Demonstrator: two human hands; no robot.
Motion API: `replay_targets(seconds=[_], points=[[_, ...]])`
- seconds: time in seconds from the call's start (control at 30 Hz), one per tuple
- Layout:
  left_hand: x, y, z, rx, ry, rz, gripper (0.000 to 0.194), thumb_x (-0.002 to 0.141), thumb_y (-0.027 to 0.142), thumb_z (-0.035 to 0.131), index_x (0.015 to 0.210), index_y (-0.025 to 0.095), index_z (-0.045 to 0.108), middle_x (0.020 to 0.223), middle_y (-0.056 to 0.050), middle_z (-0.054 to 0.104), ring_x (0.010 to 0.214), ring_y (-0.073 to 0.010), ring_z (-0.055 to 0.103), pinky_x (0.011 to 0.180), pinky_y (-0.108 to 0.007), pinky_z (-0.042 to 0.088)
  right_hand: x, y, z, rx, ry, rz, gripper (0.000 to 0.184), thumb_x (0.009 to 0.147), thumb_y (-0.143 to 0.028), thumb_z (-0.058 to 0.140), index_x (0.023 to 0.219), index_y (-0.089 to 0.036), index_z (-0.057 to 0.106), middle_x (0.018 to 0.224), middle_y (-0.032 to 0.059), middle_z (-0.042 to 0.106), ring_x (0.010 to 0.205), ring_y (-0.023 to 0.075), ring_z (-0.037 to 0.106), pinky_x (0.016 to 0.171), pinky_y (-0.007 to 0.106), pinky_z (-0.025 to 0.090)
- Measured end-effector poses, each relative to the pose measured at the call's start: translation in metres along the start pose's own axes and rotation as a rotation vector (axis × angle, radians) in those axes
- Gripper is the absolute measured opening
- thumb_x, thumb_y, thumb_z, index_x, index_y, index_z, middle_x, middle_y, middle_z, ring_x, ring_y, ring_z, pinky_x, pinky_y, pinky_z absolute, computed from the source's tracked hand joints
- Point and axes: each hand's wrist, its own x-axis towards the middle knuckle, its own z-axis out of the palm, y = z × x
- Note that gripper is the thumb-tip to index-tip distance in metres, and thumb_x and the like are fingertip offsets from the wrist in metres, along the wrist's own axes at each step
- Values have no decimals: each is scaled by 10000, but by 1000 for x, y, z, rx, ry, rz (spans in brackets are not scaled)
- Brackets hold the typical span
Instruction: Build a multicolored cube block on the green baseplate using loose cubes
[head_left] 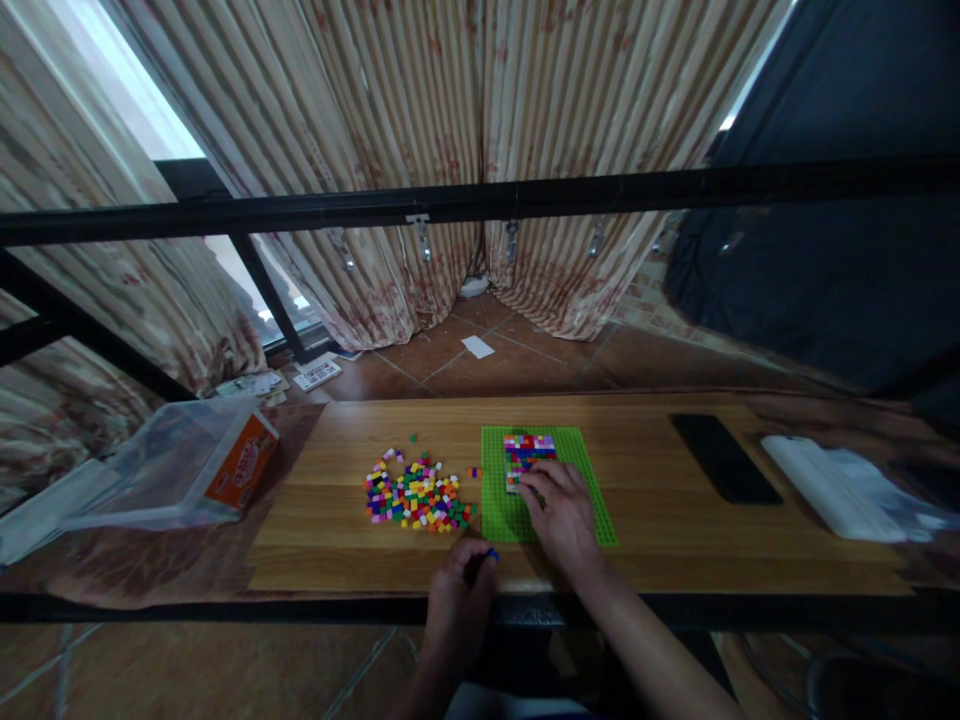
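I see the left hand pinching a blue block. The right hand bends its fingers over bright blocks on a green board; I can't tell if they pinch one. Loose blocks lie past the left fingertips.

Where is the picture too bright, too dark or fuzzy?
Head view: the window at left glares white; head view: the dark blue cloth at right shows little detail; head view: the loose bricks look soft, many hard to tell apart.
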Motion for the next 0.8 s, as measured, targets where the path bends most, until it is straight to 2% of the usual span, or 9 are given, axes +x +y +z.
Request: replay_targets(seconds=[0.13, 0.33, 0.53, 0.8], points=[[0, -1, -1, 18, 4, -1, 246, 810, 399, 578, 895, 184, 663, 681, 5, 592, 607, -137, 524, 593, -241, 421, -3, 1, 1, 22, 9, -9, 142, 926, -239, 589, 894, -201, 722, 960, 65, 669, 908, 224, 572, 828, 363, 469], [-1, -1, -2, 51, 19, 22, 256, 796, 424, 594, 869, 197, 686, 670, -5, 620, 625, -155, 566, 610, -250, 444, -5, 0, -1, 11, 13, -54, 227, 958, -211, 520, 1071, -227, 715, 1048, 73, 658, 943, 221, 571, 843, 370, 486], [0, 1, -1, 40, 29, 60, 233, 798, 404, 600, 851, 196, 689, 673, -7, 629, 621, -153, 565, 611, -252, 445, -8, 0, 1, -17, -6, -90, 252, 945, -166, 517, 1095, -229, 710, 1069, 79, 652, 979, 225, 571, 845, 366, 481], [1, -2, 0, 36, 34, 31, 253, 793, 420, 598, 860, 190, 678, 672, -3, 610, 620, -145, 553, 600, -244, 445, -15, -4, 4, -140, 2, -98, 296, 922, -116, 504, 1107, -228, 706, 1098, 89, 659, 1007, 235, 575, 837, 375, 440]])
